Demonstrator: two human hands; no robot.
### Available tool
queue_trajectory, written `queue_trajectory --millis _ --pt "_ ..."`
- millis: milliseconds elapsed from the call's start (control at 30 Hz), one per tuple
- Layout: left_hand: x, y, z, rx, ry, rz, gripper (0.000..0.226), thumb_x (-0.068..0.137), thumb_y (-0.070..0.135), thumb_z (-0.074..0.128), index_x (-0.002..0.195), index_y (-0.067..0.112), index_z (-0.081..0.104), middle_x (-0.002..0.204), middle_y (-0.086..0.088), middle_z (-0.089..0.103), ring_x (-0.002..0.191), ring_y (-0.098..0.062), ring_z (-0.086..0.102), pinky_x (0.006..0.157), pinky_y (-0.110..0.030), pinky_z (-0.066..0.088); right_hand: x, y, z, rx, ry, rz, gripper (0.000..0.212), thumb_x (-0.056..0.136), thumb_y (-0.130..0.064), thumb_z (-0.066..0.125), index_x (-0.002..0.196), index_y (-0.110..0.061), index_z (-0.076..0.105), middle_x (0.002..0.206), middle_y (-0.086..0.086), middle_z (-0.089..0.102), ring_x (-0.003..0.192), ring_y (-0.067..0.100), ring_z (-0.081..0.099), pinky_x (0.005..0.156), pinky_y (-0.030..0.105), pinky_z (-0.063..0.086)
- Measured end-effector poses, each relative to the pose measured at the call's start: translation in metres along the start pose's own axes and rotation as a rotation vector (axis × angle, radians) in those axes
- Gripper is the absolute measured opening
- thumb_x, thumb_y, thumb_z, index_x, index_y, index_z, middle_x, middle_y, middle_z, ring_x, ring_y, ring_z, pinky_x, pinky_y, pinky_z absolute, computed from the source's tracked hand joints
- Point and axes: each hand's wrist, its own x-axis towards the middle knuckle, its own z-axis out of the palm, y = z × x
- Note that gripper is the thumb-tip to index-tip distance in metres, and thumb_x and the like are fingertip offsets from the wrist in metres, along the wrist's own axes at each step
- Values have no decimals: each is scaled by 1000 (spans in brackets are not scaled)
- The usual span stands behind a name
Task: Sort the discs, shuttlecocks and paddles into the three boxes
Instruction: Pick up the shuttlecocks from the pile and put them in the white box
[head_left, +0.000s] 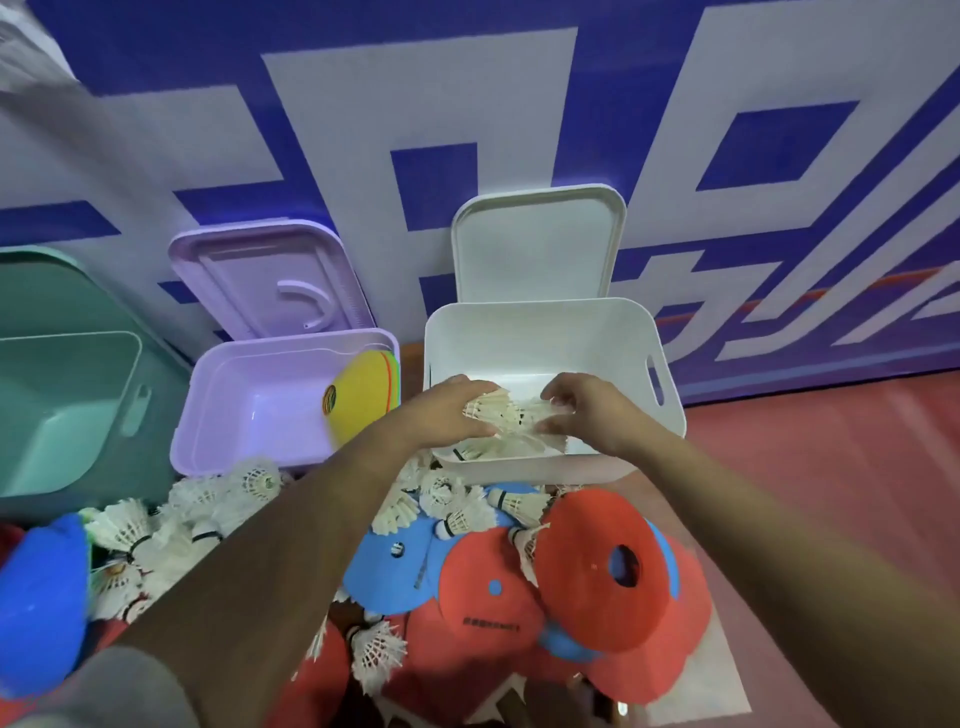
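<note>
Where the hands meet: over the near side of the white box (540, 317), close together.
Left hand (451, 411): fingers curled round a bunch of shuttlecocks (500, 410).
Right hand (589, 410): pinches the same bunch from the other side.
White box: a few shuttlecocks inside; lid (540, 244) upright behind.
Purple box (234, 379): stacked discs (358, 400) lean against its right wall.
Green box (67, 364): far left.
Floor (831, 467): loose shuttlecocks (197, 509) and red and blue discs (592, 561) heaped near the person.

Smooth moulded plastic, faint sheen: white box (545, 332), purple box (249, 395), green box (62, 395). Frayed, rough white feather: shuttlecocks (130, 525). Smooth matt plastic, red and blue: discs (582, 545). Matt red surface: floor (831, 467).
</note>
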Motion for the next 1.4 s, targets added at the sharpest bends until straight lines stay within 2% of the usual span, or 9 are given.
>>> queue_trajectory --millis 167,267,367,500,800,1000,1100,1200,1400 --pt "13 2 22 243 -10 -80 48 75 46 75 113 26 52 119 -5 61 102 -24 58 86 -38 51 23 28 22 -206 -150 -40 41 81 -26 76 117 -13 60 120 8 60 105 24 56 87 32 45" --pt "14 5 30 400 -69 -79 47 85 45 66 127 27 54 127 -4 59 112 -24 56 91 -37 48 25 37 29 -246 -209 0 47 85 -33 71 127 -15 57 129 11 53 114 25 53 96 34 43" --pt "-1 6 18 214 52 2 43 90 35 64 130 21 57 131 -2 60 118 -20 56 96 -31 44 12 28 25 -149 5 -32 52 88 -37 65 133 -14 53 134 13 48 123 25 48 104 31 36" --pt "-58 -3 -8 -99 348 55 22 91 21 63 112 15 66 104 2 68 95 -9 61 87 -26 48 -33 -12 21 34 249 -113 38 92 -29 62 127 -14 57 126 4 49 111 13 53 94 20 35" --pt "-206 -93 4 -390 457 -76 12 91 16 60 100 20 68 77 11 60 66 -1 53 71 -19 46 -137 -85 140 99 219 -90 39 88 -20 65 123 -8 55 116 7 52 100 15 56 89 27 44" --pt "-266 -174 59 27 335 -74 28 83 35 58 102 16 66 98 -4 60 95 -22 57 88 -39 49 -179 -107 265 39 61 186 31 86 -26 65 110 -8 58 104 10 58 94 25 56 78 30 41" --pt "-282 -199 69 142 263 46 38 81 8 52 117 9 65 113 -11 58 107 -30 53 96 -45 44 -183 -115 303 54 39 298 20 84 -27 63 95 -11 55 91 7 55 84 24 52 68 28 32" --pt "-289 -215 66 110 116 86 74 71 -19 44 138 12 51 136 -11 50 127 -28 43 109 -35 34 -181 -126 321 50 54 380 22 84 -27 64 91 -10 53 87 7 52 85 26 51 66 28 28" --pt "-285 -223 49 3 -67 11 63 89 7 47 144 33 38 147 -1 42 119 -14 47 93 -23 35 -164 -145 332 105 148 433 35 92 -30 60 63 -18 44 59 -5 43 61 20 43 56 30 26"
